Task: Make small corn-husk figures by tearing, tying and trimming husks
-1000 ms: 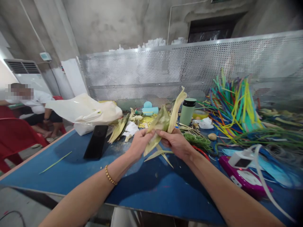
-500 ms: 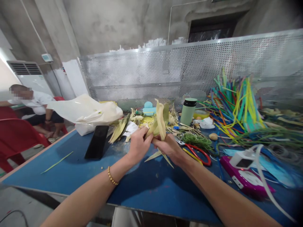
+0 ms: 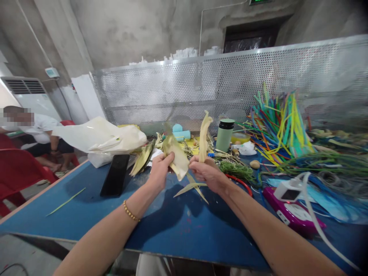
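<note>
Can't read a single word or number tbh, not even on the cut-off green sign (image 3: 259, 1) up top.

Papery husks (image 3: 176, 153), glossy plastic bag (image 3: 107, 135)

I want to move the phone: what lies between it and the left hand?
In the head view, dried leaves lie between the black phone and the left hand; a white scrap shows partly behind that hand.
</note>
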The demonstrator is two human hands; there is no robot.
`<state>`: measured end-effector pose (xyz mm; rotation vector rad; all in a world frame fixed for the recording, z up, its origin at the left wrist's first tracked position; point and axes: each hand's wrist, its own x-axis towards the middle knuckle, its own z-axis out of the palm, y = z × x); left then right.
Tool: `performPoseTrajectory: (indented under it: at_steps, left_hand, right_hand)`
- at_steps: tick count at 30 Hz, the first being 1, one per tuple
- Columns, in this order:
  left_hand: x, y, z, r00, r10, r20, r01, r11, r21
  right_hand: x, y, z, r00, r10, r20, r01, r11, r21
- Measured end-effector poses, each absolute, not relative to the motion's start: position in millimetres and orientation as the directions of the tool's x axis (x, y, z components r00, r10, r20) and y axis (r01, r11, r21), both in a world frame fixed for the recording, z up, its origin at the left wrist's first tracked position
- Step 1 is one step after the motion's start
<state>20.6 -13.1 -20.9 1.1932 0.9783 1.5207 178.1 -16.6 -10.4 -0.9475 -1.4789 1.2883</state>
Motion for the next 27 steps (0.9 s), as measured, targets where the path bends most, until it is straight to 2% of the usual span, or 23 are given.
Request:
performPoseTrajectory:
  at_steps: [3,5,8,11,13,16,19,22,27]
  left_hand:
    - [21.4,-10.1,-20.1,-0.022,0.994,0.107,-0.388,-0.107,0.916]
    - [21.6,-9.2,-20.4,-0.027,0.994,0.102,-0.368,-0.105,0.924]
    - [19.1,-9.0,-21.0,-0.109,0.955,0.276,-0.1,-0.287,0.953]
    - [17.1,-13.7,-19.6,-0.164,0.837,0.521,0.234,-0.48,0.845]
    - [18.5,-20.0,-17.2,-0.167,0.774,0.611,0.359,-0.529,0.769]
    - [22.8,-29.2,-13.0,-0.126,0.732,0.67,0.431,-0.568,0.701]
    - [23.6,-31.8,-10.5,-0.122,0.702,0.702,0.495,-0.57,0.656]
    - [20.7,-28.8,-11.8,-0.14,0.663,0.735,0.586,-0.543,0.602]
    - [19.6,-26.3,-20.0,-0.035,0.632,0.775,0.654,-0.572,0.496]
  right_hand:
    - [179.2,-18.9,-4.1,-0.344,0.935,0.091,-0.123,0.051,-0.991]
    - [177.5,-21.1,-2.1,-0.367,0.928,0.064,-0.117,0.022,-0.993]
    - [172.6,-23.4,-3.6,-0.335,0.941,0.054,-0.012,0.053,-0.999]
    - [167.7,-21.9,-9.5,-0.26,0.957,0.131,0.176,0.181,-0.968]
    - [166.6,-19.5,-13.1,-0.216,0.957,0.195,0.269,0.251,-0.93]
    - [170.5,-17.1,-11.1,-0.161,0.966,0.202,0.265,0.239,-0.934]
    - [179.3,-18.0,0.4,-0.093,0.971,0.219,0.138,0.231,-0.963]
    - [184.0,-20.6,9.1,-0.116,0.963,0.242,0.045,0.248,-0.968]
    - [171.8,-21.5,-3.3,-0.175,0.956,0.237,0.155,0.265,-0.952]
